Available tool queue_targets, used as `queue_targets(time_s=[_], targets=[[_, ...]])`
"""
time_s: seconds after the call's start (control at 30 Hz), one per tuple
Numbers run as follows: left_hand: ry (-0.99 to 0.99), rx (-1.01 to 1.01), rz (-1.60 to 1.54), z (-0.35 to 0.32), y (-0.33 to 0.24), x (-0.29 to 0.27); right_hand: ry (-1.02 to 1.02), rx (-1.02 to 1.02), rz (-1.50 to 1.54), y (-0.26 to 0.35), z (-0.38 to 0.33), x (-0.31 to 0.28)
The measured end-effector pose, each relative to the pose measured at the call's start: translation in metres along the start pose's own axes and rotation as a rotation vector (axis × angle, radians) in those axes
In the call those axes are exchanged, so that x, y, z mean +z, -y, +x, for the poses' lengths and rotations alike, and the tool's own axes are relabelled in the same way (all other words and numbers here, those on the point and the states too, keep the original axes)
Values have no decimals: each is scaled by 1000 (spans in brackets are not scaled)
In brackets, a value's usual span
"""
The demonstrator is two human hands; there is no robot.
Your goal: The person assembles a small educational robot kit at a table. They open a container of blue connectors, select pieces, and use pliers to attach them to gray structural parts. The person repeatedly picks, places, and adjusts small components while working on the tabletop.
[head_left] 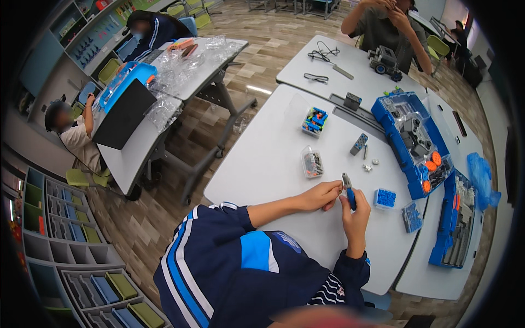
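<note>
My right hand [355,214] grips a short tool [349,192] with a blue handle and a grey metal end, held upright over the white table. Right beside it, my left hand [324,195] is closed, fingertips pinched near the tool. Whatever it holds is too small to make out. Just beyond the hands stands a clear box of small mixed parts [312,163]. To the right of my right hand is a small clear box of blue pieces [385,198]. Several small silver parts [368,166] lie ahead of the tool.
A grey block [359,144] and a box of colourful parts [315,121] stand farther off. On the right are a blue case [389,117], a second blue tray [444,240] and a blue plastic bag [481,177]. Across the table, another person sits by a wheeled model [385,61].
</note>
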State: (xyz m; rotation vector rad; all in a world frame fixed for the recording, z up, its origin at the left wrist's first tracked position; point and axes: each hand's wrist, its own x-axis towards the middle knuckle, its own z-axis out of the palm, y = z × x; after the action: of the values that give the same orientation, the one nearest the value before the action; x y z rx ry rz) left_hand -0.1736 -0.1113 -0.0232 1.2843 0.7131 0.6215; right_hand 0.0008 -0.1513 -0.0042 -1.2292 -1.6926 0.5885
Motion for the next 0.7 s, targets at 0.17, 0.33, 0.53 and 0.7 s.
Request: queue_targets(time_s=[0.17, 0.33, 0.53, 0.7], targets=[[-124, 334, 609, -14, -32, 11, -139, 53, -77, -9, 0, -11], [-521, 589, 615, -26, -91, -32, -254, 174, -98, -9, -1, -13], [-710, 354, 513, 13, -96, -122, -258, 281, 34, -11, -2, -6], [-771, 342, 783, 47, -71, -162, -263, 286, 62, -13, -2, -4]])
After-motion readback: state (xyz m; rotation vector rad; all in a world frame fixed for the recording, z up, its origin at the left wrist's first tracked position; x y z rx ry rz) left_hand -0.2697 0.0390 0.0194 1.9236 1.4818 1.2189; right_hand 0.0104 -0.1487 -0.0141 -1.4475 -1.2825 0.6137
